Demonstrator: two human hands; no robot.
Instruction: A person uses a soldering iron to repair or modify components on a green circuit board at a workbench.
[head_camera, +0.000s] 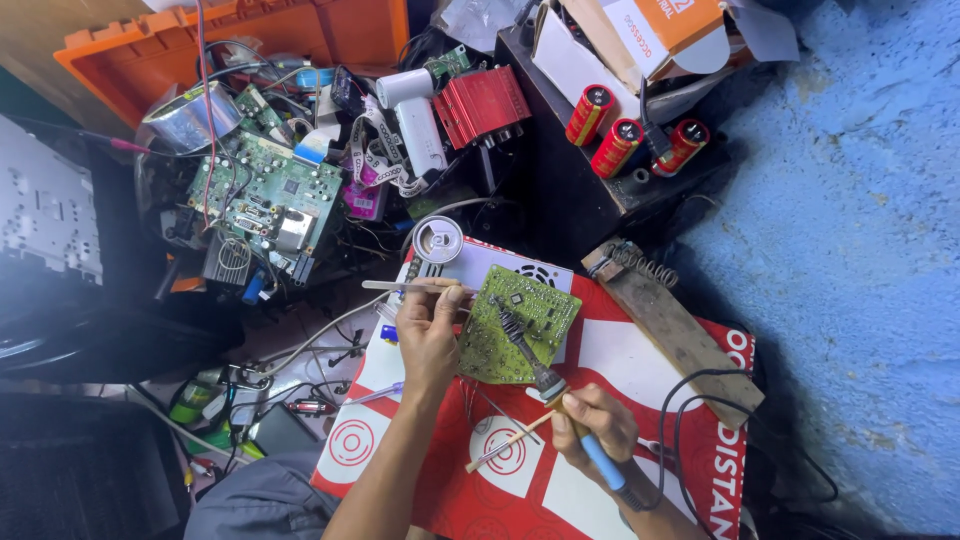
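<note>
Two hands busy: left hand (428, 335) pinches tweezers (405, 287), right hand (592, 425) grips soldering iron (550, 385) on green board (517, 322)

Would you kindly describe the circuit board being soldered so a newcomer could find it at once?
Start at the red and white mat in the lower middle. Near its top edge lies a small green circuit board, steadied by the left hand and touched by the soldering iron. Unlike the larger board in the clutter, it sits alone.

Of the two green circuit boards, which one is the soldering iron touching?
The small green board on the red sheet, steadied by the left hand. The larger board lies untouched in the clutter.
</note>
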